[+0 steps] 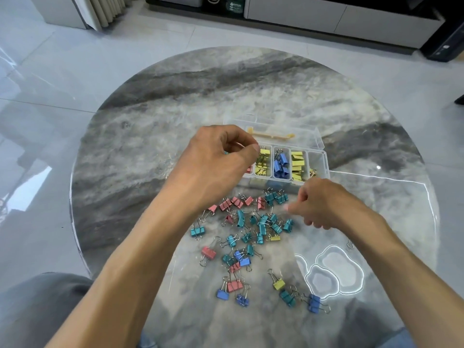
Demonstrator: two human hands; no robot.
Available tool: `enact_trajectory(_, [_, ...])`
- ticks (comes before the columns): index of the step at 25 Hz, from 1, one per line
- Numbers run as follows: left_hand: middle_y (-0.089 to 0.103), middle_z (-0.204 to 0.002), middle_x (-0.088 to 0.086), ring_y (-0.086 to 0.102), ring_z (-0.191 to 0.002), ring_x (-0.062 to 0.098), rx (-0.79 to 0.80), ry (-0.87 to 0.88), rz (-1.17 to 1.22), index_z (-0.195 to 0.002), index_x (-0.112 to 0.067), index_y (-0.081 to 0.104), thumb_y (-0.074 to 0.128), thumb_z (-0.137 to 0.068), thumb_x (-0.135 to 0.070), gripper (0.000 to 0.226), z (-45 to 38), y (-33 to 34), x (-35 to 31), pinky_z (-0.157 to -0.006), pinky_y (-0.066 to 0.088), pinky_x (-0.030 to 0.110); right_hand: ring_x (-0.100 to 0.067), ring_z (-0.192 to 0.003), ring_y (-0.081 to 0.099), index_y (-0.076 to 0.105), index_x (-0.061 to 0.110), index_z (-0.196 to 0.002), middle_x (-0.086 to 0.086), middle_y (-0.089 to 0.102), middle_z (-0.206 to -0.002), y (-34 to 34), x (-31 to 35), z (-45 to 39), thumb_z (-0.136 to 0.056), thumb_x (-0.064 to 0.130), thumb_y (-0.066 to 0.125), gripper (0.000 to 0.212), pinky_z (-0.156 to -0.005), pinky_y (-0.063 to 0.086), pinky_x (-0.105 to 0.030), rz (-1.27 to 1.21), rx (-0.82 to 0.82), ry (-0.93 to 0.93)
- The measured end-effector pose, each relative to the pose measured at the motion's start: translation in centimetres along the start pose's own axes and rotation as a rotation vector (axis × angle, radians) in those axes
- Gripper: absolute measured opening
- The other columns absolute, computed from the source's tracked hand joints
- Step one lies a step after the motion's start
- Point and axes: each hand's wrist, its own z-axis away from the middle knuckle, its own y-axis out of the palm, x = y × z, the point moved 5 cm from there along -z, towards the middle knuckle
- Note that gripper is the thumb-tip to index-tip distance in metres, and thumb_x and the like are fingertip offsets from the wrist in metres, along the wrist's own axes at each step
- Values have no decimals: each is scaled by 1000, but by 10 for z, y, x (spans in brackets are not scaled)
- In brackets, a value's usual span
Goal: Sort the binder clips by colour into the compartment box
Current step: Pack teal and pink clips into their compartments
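Both hands are over the round grey marbled glossy tabletop [155, 101]: the left hand [218, 162] hangs above the left end of the clear plastic compartment box [324, 156], fingers curled in and thumb pressed toward the fingertips in a tight pinch, though whether anything sits inside that pinch cannot be told from this angle. Over on the other side, the right hand [324, 204] is low above the table, just in front of the box's near right corner, its fingers bunched and blurred, so I cannot tell whether it grips a clip. Look inside the box and there are already yellow binder clips [263, 163] in one compartment, blue binder clips [281, 164] in the one to its right, more yellow ones in the next, and the rightmost cell looks nearly bare; a sliver of red shows at the left end, mostly hidden by the left hand. Behind those compartments the box's clear lid [296, 134] lies open with a tan latch bar [271, 135] on it. Between the two forearms lies the loose pile of unsorted binder clips [251, 229], spread across the tabletop: pink ones in a row at the far edge, teal ones thick in the middle, and a few blue, pink and yellow ones scattered nearer the person. Pale tiled floor [50, 71] surrounds the table.
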Motion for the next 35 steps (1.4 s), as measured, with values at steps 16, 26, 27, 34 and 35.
enact_trajectory(16, [73, -80, -10, 66, -71, 2, 28, 55, -243, -92, -25, 77, 67, -91, -31, 12, 5, 28, 8, -66, 54, 23, -13, -54, 65, 67, 9, -76, -6, 72, -65, -29, 43, 35, -96, 18, 62, 23, -53, 50, -31, -662, -103, -435])
enact_trajectory(26, [73, -80, 7, 68, -68, 18, -30, 130, 380, -89, -14, 73, 68, -89, -5, 10, 10, 29, -8, -64, 57, 25, -17, -51, 54, 68, 14, -74, -7, 61, -60, -43, 51, 49, -84, 26, 66, 15, -51, 49, -24, -1283, 110, -701])
enact_trajectory(27, [73, -81, 9, 66, -68, 19, -63, 100, 411, -91, -12, 73, 67, -91, -8, 8, 10, 29, -5, -63, 57, 26, -16, -50, 54, 68, 14, -74, -6, 61, -59, -42, 52, 47, -84, 26, 67, 15, -51, 49, -25, -1298, 65, -675])
enact_trajectory(34, [77, -82, 3, 72, -75, 15, -88, 53, 431, -93, -13, 76, 81, -78, -19, 17, 10, 29, -2, -69, 56, 23, -13, -51, 57, 67, 14, -77, -2, 65, -59, -48, 39, 46, -95, 10, 63, 19, -51, 47, -24, -1091, -419, -530])
enact_trajectory(35, [77, -82, 3, 73, -74, 14, -97, 60, 432, -94, -14, 76, 79, -81, -12, 13, 10, 30, -2, -69, 57, 23, -13, -51, 58, 68, 13, -78, -3, 65, -59, -49, 39, 47, -95, 11, 62, 18, -52, 48, -25, -1111, -414, -529])
